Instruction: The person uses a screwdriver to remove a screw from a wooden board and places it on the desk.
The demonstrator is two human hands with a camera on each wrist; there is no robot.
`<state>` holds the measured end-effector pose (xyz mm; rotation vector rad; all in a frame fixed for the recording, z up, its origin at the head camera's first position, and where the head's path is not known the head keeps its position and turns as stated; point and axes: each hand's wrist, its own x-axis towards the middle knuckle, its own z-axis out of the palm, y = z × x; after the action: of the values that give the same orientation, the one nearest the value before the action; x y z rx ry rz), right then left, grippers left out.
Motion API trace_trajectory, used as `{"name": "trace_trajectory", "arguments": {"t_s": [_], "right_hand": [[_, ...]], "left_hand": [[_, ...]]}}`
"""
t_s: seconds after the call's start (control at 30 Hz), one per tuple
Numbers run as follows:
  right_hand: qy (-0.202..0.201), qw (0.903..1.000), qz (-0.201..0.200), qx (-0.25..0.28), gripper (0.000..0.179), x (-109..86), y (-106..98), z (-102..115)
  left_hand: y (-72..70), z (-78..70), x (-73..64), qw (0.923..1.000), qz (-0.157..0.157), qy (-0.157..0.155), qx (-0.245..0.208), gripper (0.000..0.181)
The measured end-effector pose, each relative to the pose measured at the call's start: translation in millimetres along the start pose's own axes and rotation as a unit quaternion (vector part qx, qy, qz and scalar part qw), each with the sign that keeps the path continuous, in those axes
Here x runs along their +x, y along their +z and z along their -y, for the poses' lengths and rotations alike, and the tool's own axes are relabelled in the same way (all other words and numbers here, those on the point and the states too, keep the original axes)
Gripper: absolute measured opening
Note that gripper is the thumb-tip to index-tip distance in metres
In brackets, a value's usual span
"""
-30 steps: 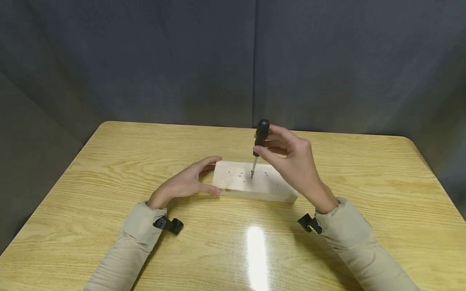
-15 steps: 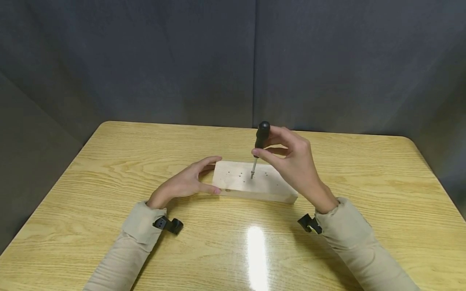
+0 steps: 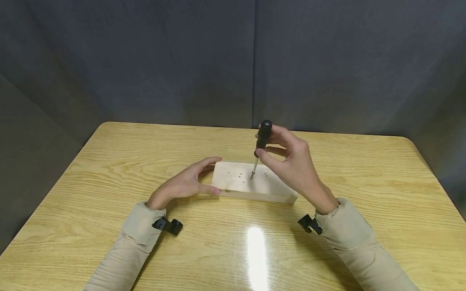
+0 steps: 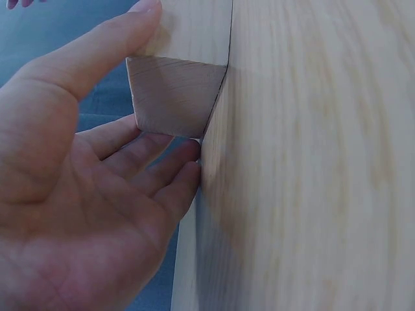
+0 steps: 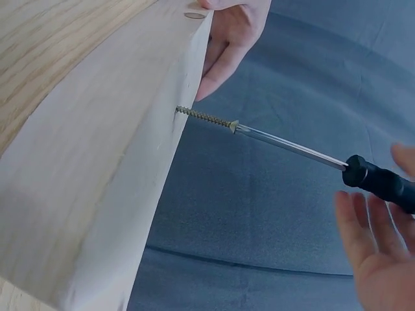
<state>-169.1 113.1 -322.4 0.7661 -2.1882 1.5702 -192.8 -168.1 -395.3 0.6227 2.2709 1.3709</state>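
Observation:
A pale wooden block (image 3: pixel 263 189) with several small holes in its top lies on the table. My left hand (image 3: pixel 183 182) grips its left end, thumb on the near side and fingers at the far side. In the right wrist view a long threaded screw (image 5: pixel 207 117) stands with its tip in the block and most of its thread exposed. The screwdriver (image 3: pixel 263 133) has a black handle and a metal shaft, its tip meeting the screw head. My right hand (image 3: pixel 295 159) holds the handle between thumb and fingers, the tool leaning slightly right.
The wood-grain table (image 3: pixel 109 161) extends around the block, with rounded far corners. A dark curtain (image 3: pixel 174 64) hangs behind it. Small black wrist cameras are strapped at both sleeves, the left camera (image 3: pixel 168 226) close above the tabletop.
My right thumb and fingers have shifted on the screwdriver handle, whose top leans slightly further right. The left hand and the block stay in place.

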Motion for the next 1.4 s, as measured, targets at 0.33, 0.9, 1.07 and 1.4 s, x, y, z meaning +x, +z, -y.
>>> {"name": "trace_trajectory", "arguments": {"t_s": [0.33, 0.9, 1.07, 1.4], "right_hand": [[-0.007, 0.9997, -0.007, -0.024, 0.045, 3.0, 0.1, 1.9], [0.003, 0.9999, -0.011, -0.008, 0.045, 1.3, 2.5, 3.0], [-0.003, 0.9995, -0.017, -0.025, 0.043, 1.5, 1.9, 2.7], [0.017, 0.9991, 0.0, 0.04, 0.052, -0.4, 1.5, 3.7]], "left_hand": [[0.0, 1.9, 0.6, 1.0, -0.007, -0.003, -0.006, 0.094], [0.6, 0.8, 0.7, 1.0, -0.004, -0.005, -0.006, 0.094], [0.6, 0.7, 1.1, 1.0, -0.005, -0.007, -0.004, 0.094], [0.6, -0.2, 0.5, 1.0, -0.005, -0.008, 0.002, 0.094]]}}
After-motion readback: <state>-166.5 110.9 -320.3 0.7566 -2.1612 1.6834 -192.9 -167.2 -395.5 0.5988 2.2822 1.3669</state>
